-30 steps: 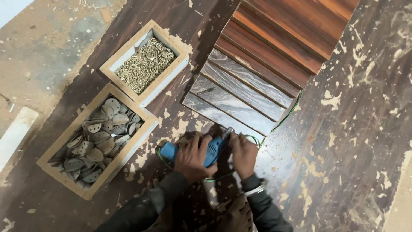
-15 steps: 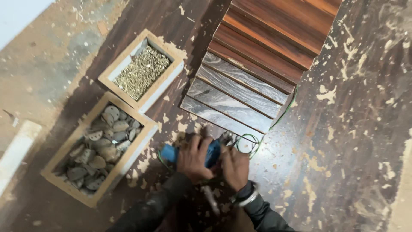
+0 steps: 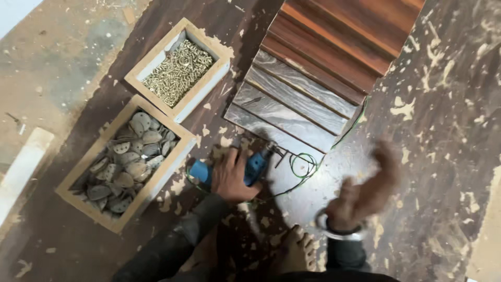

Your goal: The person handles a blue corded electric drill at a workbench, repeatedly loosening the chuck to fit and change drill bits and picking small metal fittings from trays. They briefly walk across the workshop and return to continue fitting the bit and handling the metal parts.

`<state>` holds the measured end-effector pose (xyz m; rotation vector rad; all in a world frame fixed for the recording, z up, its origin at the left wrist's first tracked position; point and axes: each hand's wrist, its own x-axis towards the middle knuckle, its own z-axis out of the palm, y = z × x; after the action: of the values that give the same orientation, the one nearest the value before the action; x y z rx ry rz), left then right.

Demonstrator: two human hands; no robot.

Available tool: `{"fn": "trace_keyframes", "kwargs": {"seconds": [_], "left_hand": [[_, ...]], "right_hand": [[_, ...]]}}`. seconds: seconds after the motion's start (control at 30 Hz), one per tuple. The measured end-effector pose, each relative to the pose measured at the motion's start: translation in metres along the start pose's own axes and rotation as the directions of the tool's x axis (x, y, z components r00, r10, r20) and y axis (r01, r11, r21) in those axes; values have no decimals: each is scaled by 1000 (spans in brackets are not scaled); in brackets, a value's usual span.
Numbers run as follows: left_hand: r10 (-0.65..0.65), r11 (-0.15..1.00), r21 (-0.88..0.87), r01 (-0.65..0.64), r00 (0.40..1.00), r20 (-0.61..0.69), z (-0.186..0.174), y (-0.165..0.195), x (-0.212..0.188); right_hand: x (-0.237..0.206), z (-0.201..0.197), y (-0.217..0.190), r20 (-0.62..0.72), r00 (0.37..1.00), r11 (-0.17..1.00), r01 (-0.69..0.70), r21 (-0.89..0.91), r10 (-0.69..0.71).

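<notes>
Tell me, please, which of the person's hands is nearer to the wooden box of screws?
The left hand. It grips the blue drill on the floor, just below and right of the box of screws. The right hand is raised, blurred, farther off to the right.

The left hand (image 3: 232, 177) lies palm down with fingers curled closed, its dark sleeve running back toward seven o'clock, while the right hand (image 3: 362, 196), blurred and open with fingers pointing to one o'clock, is raised, a bangle at its wrist.
</notes>
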<state>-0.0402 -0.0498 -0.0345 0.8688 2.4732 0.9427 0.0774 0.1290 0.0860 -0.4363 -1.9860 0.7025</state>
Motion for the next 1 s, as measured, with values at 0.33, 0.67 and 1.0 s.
{"fn": "trace_keyframes", "kwargs": {"seconds": [0.33,0.67,1.0], "left_hand": [[89,994,-49,-99,979,-181,0,18,-13],[36,942,-335,7,992,123,-28,42,-16],[68,947,-322,-12,984,164,-15,30,-36]], "right_hand": [[-29,44,38,259,917,948,-317,14,303],[-25,58,53,586,632,495,-770,402,508],[-39,81,18,664,583,530,-786,317,467]]}}
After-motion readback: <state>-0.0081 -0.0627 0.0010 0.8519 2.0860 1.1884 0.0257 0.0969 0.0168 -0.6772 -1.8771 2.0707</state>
